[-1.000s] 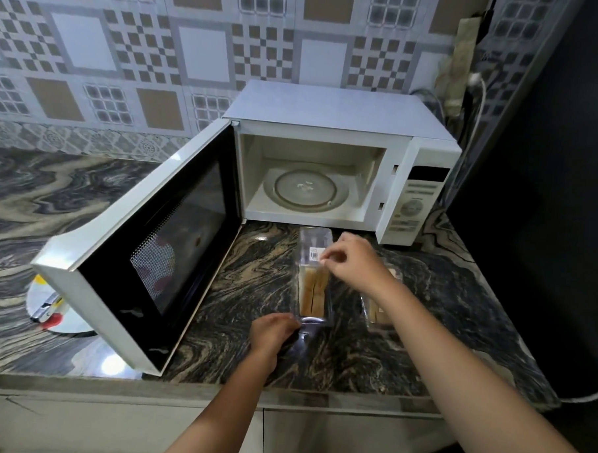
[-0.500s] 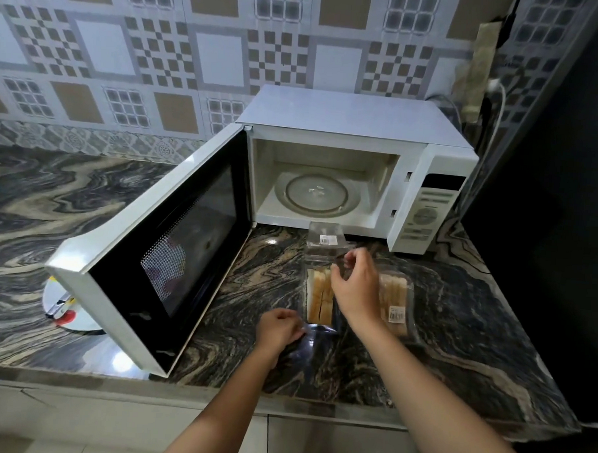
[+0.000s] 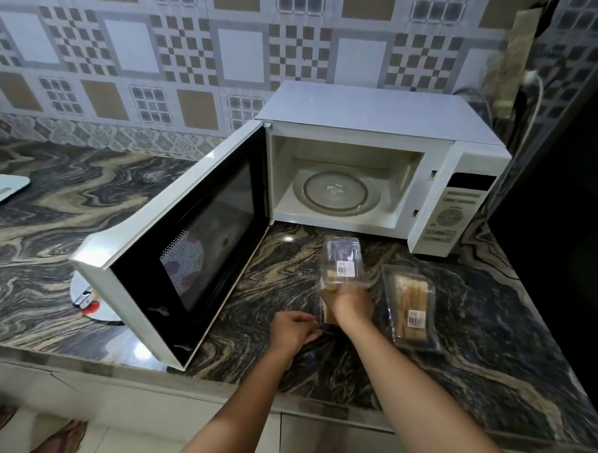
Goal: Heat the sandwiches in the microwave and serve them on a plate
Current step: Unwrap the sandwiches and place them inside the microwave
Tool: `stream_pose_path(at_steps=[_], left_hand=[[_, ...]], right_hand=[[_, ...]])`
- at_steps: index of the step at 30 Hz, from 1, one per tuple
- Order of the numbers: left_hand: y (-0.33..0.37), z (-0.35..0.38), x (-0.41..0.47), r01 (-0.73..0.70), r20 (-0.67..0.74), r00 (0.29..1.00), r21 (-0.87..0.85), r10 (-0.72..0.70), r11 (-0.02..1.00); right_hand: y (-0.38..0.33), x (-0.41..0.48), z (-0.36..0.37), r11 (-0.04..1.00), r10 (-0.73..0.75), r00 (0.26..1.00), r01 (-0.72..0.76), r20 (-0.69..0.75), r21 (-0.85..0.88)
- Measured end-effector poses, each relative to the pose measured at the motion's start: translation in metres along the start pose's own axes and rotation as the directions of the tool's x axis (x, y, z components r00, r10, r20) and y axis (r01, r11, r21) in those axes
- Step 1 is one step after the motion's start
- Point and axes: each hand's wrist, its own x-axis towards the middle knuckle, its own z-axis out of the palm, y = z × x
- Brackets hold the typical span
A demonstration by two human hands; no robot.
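With your left hand (image 3: 294, 330) pinching the near rim of the open clear box (image 3: 342, 259) at centre frame and your right hand (image 3: 351, 302) gripping the sandwich (image 3: 329, 316) inside, pin the box down and lift straight up.

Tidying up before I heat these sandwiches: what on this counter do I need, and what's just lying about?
Needed: open sandwich pack, gripped by left hand and right hand; sealed sandwich pack; microwave; probably round plate.
Lying about: pale blue object, far left.
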Motion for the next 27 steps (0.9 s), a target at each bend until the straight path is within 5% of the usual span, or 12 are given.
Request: stream_pose_path(at_steps=[5,14,27], left_hand=[[-0.002,0.005,-0.001,-0.025,-0.040,0.999,-0.014,0.024,1.000],[0.001,0.012,0.000,-0.041,-0.091,0.995,0.032,0.044,0.999],[-0.009,0.010,0.014,-0.125,-0.073,0.987,0.204,0.143,0.971]], right_hand=[[0.004,-0.002,-0.012,0.996,-0.035,0.999,0.035,-0.005,0.084],[0.034,-0.027,-0.044,0.997,-0.073,0.996,0.073,-0.041,-0.009],[0.071,-0.051,-0.089,0.994,-0.016,0.925,0.057,-0.381,0.095]])
